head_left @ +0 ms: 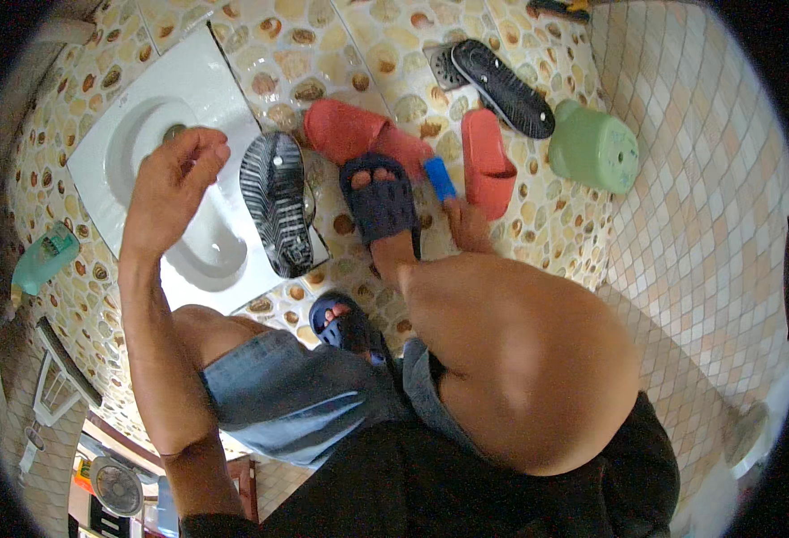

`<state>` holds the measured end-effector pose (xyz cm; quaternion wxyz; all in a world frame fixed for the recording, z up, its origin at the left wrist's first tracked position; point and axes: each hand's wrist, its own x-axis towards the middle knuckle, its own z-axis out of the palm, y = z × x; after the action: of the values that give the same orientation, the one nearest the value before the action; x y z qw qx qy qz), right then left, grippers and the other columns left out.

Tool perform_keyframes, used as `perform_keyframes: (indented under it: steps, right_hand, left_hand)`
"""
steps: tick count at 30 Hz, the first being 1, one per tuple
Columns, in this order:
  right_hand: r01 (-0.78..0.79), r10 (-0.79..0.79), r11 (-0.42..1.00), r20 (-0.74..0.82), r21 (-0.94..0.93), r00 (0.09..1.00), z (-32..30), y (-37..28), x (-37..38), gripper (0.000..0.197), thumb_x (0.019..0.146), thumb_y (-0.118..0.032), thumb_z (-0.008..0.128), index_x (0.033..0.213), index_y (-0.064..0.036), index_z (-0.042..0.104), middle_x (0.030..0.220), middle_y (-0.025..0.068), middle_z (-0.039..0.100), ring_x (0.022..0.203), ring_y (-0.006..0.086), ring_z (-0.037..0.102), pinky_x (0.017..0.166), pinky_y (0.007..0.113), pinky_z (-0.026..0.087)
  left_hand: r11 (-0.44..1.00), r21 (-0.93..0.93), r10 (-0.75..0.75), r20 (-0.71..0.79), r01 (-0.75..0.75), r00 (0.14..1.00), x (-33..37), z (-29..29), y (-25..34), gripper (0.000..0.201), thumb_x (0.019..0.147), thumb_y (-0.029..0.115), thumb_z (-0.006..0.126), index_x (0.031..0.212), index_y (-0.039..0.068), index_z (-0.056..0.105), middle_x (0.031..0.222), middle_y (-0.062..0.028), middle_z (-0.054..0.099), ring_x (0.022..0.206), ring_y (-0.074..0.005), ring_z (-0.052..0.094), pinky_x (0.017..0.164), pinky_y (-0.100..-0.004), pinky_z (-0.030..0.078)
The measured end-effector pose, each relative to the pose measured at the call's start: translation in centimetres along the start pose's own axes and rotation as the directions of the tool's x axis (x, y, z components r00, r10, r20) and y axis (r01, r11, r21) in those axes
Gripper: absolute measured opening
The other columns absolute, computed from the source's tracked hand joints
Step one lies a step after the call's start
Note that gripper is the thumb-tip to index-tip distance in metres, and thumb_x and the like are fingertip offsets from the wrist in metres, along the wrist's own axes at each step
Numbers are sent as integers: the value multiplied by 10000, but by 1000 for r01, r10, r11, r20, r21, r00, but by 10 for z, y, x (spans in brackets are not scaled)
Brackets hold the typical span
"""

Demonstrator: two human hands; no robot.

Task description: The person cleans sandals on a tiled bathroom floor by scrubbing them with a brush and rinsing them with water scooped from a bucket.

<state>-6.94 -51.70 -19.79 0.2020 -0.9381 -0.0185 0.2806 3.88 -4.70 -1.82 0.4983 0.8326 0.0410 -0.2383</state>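
My left hand (pixel 174 184) hangs in the air over the white squat toilet (pixel 233 99), its fingers loosely curled and apart, with nothing seen in them. Low beside my raised knee, my right hand (pixel 469 224) grips a blue-handled tool (pixel 439 178). The far end of that tool meets a red slipper (pixel 345 125) lying on the pebble-patterned floor; the tool's working end cannot be made out. A second red slipper (pixel 487 148) lies just right of the tool. Left of my foot rests a black-and-white striped slipper (pixel 276 206), partly over the toilet's edge.
Another black slipper (pixel 506 90) lies by a floor drain (pixel 444 67). An upturned green bucket or stool (pixel 594 148) stands near the tiled wall (pixel 699 179). A teal bottle (pixel 46 258) is at the left. My feet wear dark blue clogs (pixel 381 202).
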Motion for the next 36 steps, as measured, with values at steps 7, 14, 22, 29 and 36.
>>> perform_keyframes:
  steps: [7,14,22,29,36]
  right_hand:
    - [-111,106,982,41,150,994,-14,-45,21,488,1024,-386,344,924,14,604,885,282,624,896,471,605,776,510,449]
    - [-169,167,937,32,306,985,-23,-67,41,539,1031,-407,303,914,19,613,910,310,615,948,480,592,817,514,433]
    - [16,-9,993,-59,116,998,-27,-63,42,524,1018,-442,343,892,-18,624,875,262,630,842,467,619,719,508,463]
    - [89,-89,996,-58,-9,994,-57,-66,77,500,1010,-454,355,1011,-6,577,872,270,635,815,486,605,713,524,469]
    - [-147,142,987,80,69,987,-31,-53,-6,445,1003,-394,375,987,-10,600,926,252,643,937,393,630,745,508,483]
  left_hand:
    - [998,-17,-58,4,58,998,-9,-3,-2,282,955,241,612,1090,-5,629,927,-24,623,802,-110,551,739,-267,477]
    - [992,67,-111,31,108,993,-5,-1,1,308,953,261,614,1107,-5,625,911,-23,619,813,-116,555,748,-274,481]
    - [989,50,-140,-19,141,990,-14,-7,-17,295,960,261,611,1087,-5,624,888,-14,610,812,-111,557,757,-273,489]
    - [992,-12,-130,-8,129,992,-10,0,-15,281,955,253,616,1082,3,627,864,-7,607,758,-111,543,720,-254,469]
    - [992,44,-121,11,120,993,-14,-5,-13,267,953,245,613,1064,3,626,865,-3,604,756,-107,531,708,-246,457]
